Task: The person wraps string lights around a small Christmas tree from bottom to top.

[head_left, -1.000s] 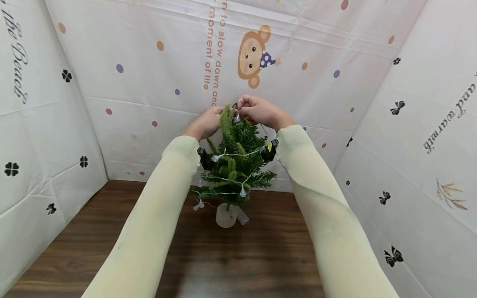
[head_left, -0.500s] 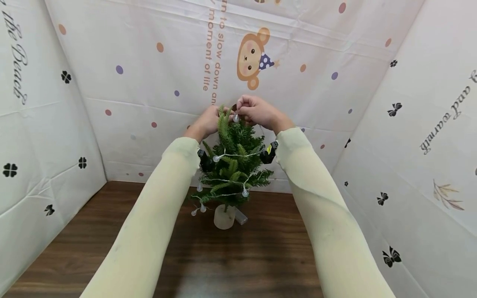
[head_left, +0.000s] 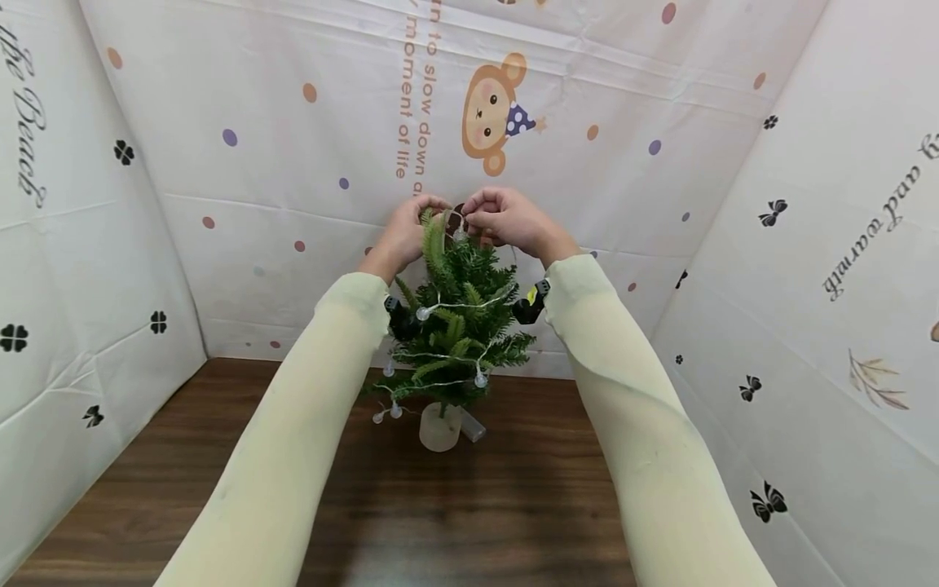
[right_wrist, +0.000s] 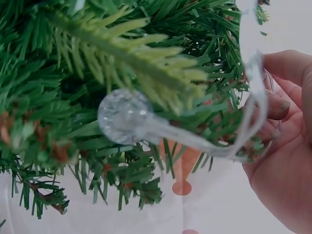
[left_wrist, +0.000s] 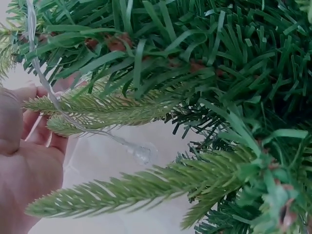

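Observation:
A small artificial Christmas tree [head_left: 462, 302] stands upright in a pale round base [head_left: 440, 428], wrapped with string lights [head_left: 469, 306] that carry clear round bulbs. My left hand [head_left: 403, 235] is at the treetop's left side, its curled fingers partly hidden behind a light green branch tip [left_wrist: 97, 107]; the thin wire passes at its fingers. On the other side of the top, my right hand [head_left: 513, 222] pinches the wire. Between the hands hangs a bulb [head_left: 460, 234] on a small loop of wire. A bulb [right_wrist: 126, 117] lies against the needles in the right wrist view.
A clear battery box [head_left: 473, 425] lies on the dark wooden table [head_left: 469, 505] beside the base. Printed white cloth [head_left: 293, 163] hangs close behind the tree and at both sides. Dark wrist cameras [head_left: 530, 302] sit near the branches.
My left hand's fingers have lifted and shifted slightly left at the treetop. A loop of wire now shows between the hands. My right hand stays almost in place, still pinching.

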Available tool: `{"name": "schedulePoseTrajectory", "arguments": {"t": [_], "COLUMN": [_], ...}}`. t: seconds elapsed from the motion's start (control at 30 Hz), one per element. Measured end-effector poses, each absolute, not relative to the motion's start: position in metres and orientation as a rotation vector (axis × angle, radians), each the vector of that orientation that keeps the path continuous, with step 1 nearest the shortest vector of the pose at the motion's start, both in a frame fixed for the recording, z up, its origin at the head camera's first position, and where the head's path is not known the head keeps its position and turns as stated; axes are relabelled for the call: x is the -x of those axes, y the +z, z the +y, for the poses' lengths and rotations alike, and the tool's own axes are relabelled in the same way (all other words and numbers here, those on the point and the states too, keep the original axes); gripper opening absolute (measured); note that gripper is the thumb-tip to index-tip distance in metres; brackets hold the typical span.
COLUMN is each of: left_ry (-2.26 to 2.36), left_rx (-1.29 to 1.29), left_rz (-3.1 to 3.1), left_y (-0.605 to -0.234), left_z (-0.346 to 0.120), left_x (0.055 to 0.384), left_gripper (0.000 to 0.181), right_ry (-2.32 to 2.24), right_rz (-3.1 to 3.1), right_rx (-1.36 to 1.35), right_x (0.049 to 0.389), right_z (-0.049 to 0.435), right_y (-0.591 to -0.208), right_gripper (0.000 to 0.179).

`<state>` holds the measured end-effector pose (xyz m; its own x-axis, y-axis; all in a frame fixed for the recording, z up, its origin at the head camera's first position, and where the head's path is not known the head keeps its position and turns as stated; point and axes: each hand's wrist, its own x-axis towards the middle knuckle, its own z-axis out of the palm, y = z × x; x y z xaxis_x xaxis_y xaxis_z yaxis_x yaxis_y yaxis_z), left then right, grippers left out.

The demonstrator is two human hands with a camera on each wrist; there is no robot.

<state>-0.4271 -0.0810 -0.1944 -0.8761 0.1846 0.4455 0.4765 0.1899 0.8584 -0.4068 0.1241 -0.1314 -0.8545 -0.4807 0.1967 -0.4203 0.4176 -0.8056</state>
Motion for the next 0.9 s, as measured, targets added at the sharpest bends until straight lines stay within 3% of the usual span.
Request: {"name": "schedulePoseTrajectory", "arguments": {"t": [0.33, 0.7, 0.9], "left_ry": [-1.574, -1.722, -1.477], "left_rx": [0.629, 0.66, 0.606], "left_rz": [-2.179, -2.162, -2.22], "left_y": [-0.1989, -0.1954, -0.1947], "left_z": [-0.0814, -0.0835, -0.0901], "left_x": [0.427, 0.4262, 0.4304], "left_gripper": [0.025, 0.025, 0.038], "right_ry": [-1.45, -1.459, -1.442], "right_rz": [2.604, 2.586, 2.634], "right_rx": [0.833, 0.834, 0.818], "right_x": [0.4063, 0.4067, 0.4071], "right_z": [0.1311, 0.1301, 0.1346], "right_y": [-0.1341, -0.1349, -0.1334], "right_gripper": [0.021, 0.024, 0.024]}}
